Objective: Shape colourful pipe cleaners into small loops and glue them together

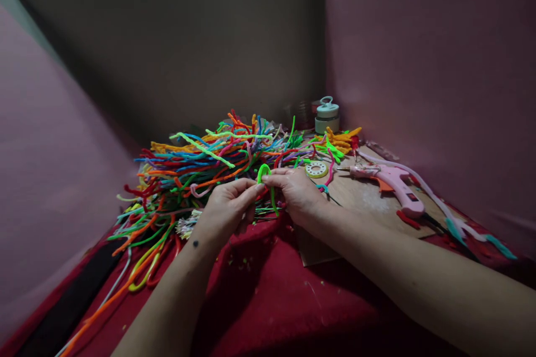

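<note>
Between my two hands a bright green pipe cleaner (pixel 265 169) is bent into a small loop, with one tail hanging down. My left hand (pixel 234 201) pinches it from the left, thumb and fingertips closed. From the other side my right hand (pixel 298 192) grips it too, its thumb and forefinger meeting close to the left fingertips. The lower fingers of both hands are partly hidden. Just behind them lies a large heap of pipe cleaners (pixel 196 159) in many colours.
A pink glue gun (pixel 391 181) rests on a brown board (pixel 355 201) at the right, beside a round white-and-yellow spool (pixel 316 169). Farther back stands a pale green lidded jar (pixel 327 117). Red cloth (pixel 259 301) covers the table, and pinkish walls (pixel 431 67) rise on both sides.
</note>
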